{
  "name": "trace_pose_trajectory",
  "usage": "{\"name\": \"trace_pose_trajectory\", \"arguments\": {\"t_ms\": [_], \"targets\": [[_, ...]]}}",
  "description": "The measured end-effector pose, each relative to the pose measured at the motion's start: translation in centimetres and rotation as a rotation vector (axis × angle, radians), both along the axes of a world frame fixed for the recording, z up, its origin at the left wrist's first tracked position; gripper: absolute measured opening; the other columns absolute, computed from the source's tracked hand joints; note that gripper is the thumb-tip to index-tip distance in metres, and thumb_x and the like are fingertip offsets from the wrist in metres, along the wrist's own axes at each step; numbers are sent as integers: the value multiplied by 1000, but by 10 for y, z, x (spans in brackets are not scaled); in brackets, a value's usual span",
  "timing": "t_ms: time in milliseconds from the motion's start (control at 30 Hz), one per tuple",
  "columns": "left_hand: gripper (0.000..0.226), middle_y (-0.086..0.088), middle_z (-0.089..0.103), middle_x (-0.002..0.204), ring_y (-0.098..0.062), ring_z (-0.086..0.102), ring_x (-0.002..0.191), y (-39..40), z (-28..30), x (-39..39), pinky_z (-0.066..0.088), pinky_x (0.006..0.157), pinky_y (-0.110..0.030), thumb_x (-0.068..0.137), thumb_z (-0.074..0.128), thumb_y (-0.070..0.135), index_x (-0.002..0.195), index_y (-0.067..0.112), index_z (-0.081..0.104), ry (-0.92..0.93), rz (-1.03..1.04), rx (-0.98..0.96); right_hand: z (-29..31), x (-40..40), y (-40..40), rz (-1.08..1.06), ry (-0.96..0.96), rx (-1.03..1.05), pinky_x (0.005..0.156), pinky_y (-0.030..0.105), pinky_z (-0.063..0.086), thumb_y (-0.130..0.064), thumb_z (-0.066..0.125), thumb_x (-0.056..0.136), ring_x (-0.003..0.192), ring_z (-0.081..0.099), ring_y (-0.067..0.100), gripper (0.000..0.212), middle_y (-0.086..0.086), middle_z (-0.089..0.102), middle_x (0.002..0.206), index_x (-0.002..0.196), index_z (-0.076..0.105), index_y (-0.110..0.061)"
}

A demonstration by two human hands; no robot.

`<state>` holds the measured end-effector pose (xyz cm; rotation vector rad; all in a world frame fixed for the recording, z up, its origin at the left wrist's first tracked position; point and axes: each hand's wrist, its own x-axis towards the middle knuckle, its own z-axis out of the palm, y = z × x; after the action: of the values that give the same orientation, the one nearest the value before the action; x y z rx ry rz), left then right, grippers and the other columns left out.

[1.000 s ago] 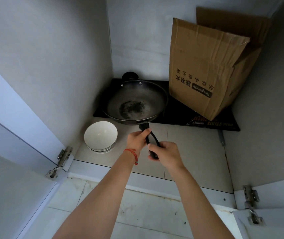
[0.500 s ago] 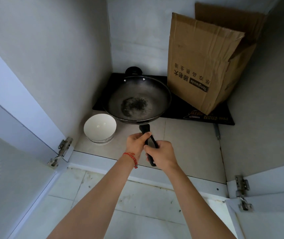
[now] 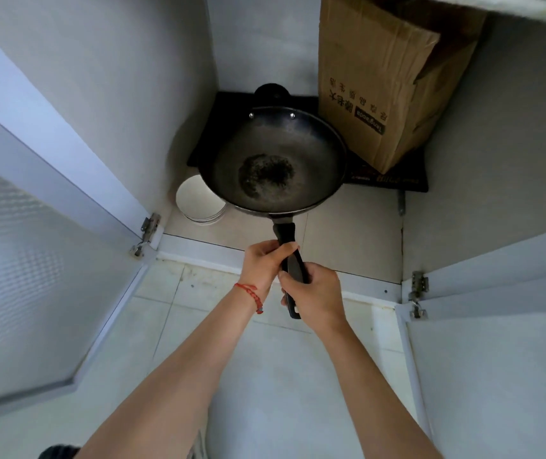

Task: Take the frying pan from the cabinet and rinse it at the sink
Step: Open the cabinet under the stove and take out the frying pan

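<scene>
A dark frying pan (image 3: pixel 274 160) with a black scorched patch in its bottom hangs level in the open cabinet (image 3: pixel 347 226), lifted off the black cooktop (image 3: pixel 387 180). Both hands grip its long black handle. My left hand (image 3: pixel 263 266), with a red cord at the wrist, holds the handle nearer the pan. My right hand (image 3: pixel 314 296) is wrapped around the handle's end, over the cabinet's front edge. The sink is out of view.
A white bowl stack (image 3: pixel 198 203) sits on the cabinet floor, partly under the pan's left rim. A tall cardboard box (image 3: pixel 380 84) stands on the cooktop, close to the pan's right rim. Both cabinet doors (image 3: pixel 33 260) (image 3: pixel 496 326) stand open at left and right. Tiled floor (image 3: pixel 265 376) lies below.
The pan has risen off the cooktop and come toward me; its rim now covers part of the bowls. Both hands have drawn back past the cabinet's front edge, still on the handle.
</scene>
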<state>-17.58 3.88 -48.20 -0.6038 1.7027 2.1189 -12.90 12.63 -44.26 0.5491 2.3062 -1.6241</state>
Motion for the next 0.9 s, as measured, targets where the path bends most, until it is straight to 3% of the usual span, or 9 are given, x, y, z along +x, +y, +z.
{"name": "trace_pose_trajectory", "arguments": {"t_ms": [133, 267, 400, 567, 633, 900], "targets": [[54, -20, 56, 79, -28, 49, 73, 1, 34, 35, 43, 75, -39, 52, 72, 34, 80, -11, 63, -89, 12, 11, 35, 32, 2, 12, -80, -21, 44, 23, 46, -12, 62, 79, 39, 58, 8, 16, 1, 56, 51, 65, 57, -7], [50, -20, 54, 79, -28, 48, 73, -1, 73, 73, 40, 73, -39, 56, 71, 30, 83, -11, 63, -168, 5, -2, 76, 67, 2, -13, -168, -66, 39, 20, 44, -11, 61, 79, 41, 59, 11, 20, 2, 55, 50, 61, 56, -8], [44, -21, 53, 80, -29, 48, 74, -5, 123, 113, 40, 73, -39, 60, 69, 27, 83, -10, 62, -246, -22, -25, 124, 106, 0, -40, -218, -112, 42, 24, 45, -10, 62, 79, 44, 60, 17, 26, 3, 54, 47, 54, 53, -9], [18, -23, 57, 81, -31, 52, 74, -12, 188, 161, 43, 70, -37, 72, 67, 14, 62, -1, 65, -331, -22, -69, 188, 158, -6, -76, -252, -194, 45, 26, 43, -8, 60, 78, 45, 60, 21, 29, 1, 53, 45, 50, 51, -10], [23, -24, 57, 81, -31, 52, 73, -15, 211, 179, 42, 66, -34, 78, 62, 7, 56, 4, 68, -361, -44, -62, 212, 179, -9, -96, -262, -215, 45, 26, 42, -9, 59, 78, 46, 59, 22, 28, 2, 53, 46, 51, 51, -9], [14, -18, 62, 78, -29, 53, 75, -32, 289, 231, 44, 67, -32, 81, 59, 3, 71, -5, 64, -377, -181, -68, 292, 244, -34, -208, -214, -253, 43, 25, 42, -15, 59, 77, 44, 56, 22, 30, -3, 53, 42, 49, 49, -11]]}}
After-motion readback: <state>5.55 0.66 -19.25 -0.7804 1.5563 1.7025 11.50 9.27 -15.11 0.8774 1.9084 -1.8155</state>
